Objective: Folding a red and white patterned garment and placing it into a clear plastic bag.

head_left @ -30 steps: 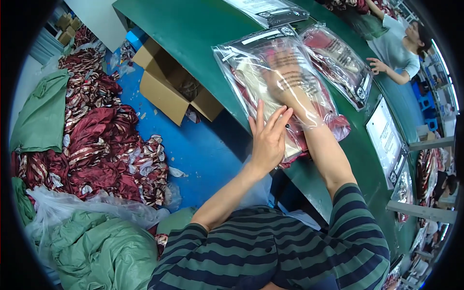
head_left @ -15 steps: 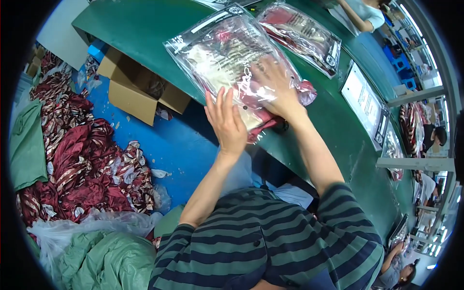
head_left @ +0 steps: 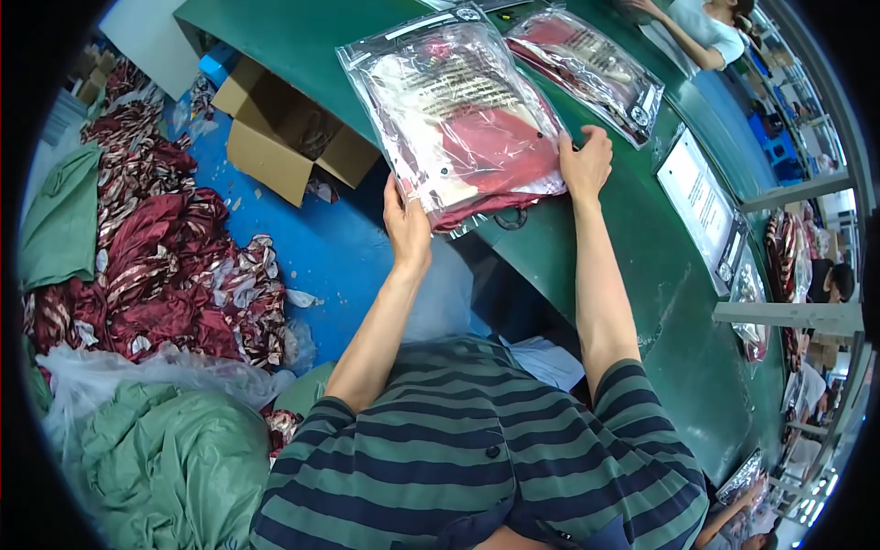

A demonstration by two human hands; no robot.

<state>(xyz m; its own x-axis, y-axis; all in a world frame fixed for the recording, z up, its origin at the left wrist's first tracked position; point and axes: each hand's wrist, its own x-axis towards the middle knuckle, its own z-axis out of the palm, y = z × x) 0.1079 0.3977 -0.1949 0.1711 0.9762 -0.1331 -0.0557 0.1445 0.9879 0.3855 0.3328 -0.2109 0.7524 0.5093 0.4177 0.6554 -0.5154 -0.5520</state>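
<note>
A clear plastic bag (head_left: 458,119) with a folded red and cream garment (head_left: 486,147) inside lies on the green table, its black printed band at the far end. My left hand (head_left: 406,223) grips the bag's near left edge, thumb on top. On the opposite side, my right hand (head_left: 585,165) has its curled fingers at the bag's right edge. Dark red cloth shows at the bag's near end, beside a small dark ring (head_left: 511,218). Beyond it to the right lies a second bagged garment (head_left: 591,69).
The green table (head_left: 610,275) curves along the right, bearing more flat clear packets (head_left: 698,197). An open cardboard box (head_left: 275,137) sits below its left edge. Red patterned cloth (head_left: 156,275) and green sheeting (head_left: 174,449) are heaped at left. A co-worker's arm (head_left: 683,41) reaches in at top right.
My hands have gone from lying flat on the bag to its two side edges. The red cloth that bulged out at its right now lies flatter. The view has shifted slightly.
</note>
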